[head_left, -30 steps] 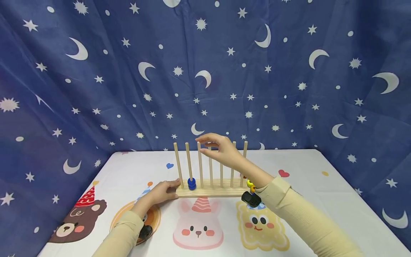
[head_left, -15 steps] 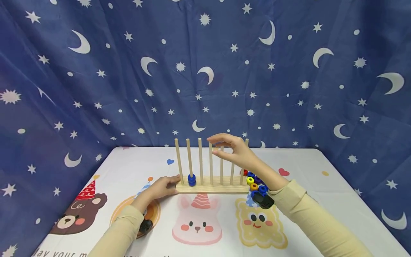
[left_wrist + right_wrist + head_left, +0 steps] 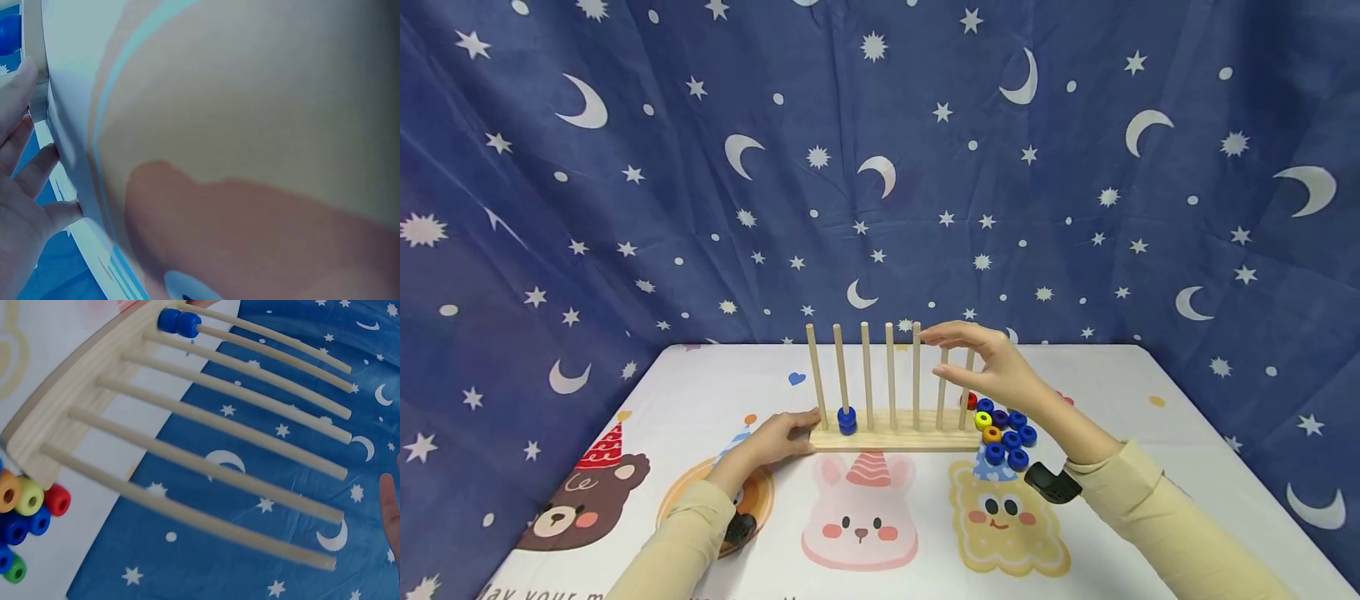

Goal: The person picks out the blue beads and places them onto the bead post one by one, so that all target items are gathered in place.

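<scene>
A wooden peg stand (image 3: 887, 440) with several upright dowels stands on the table. Two blue beads (image 3: 847, 421) are stacked on its second peg from the left. My left hand (image 3: 777, 440) holds the stand's left end, thumb at the front; in the left wrist view the other fingers (image 3: 39, 169) spread past that end. My right hand (image 3: 988, 360) is raised near the tops of the right-hand pegs, thumb and fingers apart with nothing between them. Only fingertips of it (image 3: 391, 512) show in the right wrist view, beyond the peg ends.
Loose beads lie beside the stand's right end: several blue ones (image 3: 1011, 439), a red bead (image 3: 970, 401), a yellow bead (image 3: 983, 420) and an orange bead (image 3: 992, 435). A green bead (image 3: 16, 570) shows in the right wrist view. Behind the table hangs a starry blue curtain (image 3: 820, 208).
My right hand has moved right along the peg tops, from the third peg toward the right-hand ones, uncovering the loose beads. The left hand stays at the stand's end.
</scene>
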Tool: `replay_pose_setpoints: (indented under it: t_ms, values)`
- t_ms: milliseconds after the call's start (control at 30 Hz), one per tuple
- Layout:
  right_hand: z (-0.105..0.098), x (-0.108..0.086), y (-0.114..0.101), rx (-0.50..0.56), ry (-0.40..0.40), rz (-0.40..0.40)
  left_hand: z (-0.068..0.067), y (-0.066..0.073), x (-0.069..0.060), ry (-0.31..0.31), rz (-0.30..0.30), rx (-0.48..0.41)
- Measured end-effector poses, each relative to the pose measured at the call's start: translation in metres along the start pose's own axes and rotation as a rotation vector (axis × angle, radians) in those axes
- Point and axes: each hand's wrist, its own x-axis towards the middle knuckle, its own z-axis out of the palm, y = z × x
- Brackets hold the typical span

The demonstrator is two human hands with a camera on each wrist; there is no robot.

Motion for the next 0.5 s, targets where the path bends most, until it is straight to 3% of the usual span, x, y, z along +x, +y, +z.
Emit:
replay_pose_setpoints:
  t_ms: [500]
  values:
    - [-0.019,-0.038,0.021,-0.114,0.037,0.128,0.002,0.001,-0.001,0.004,-0.035,-0.024]
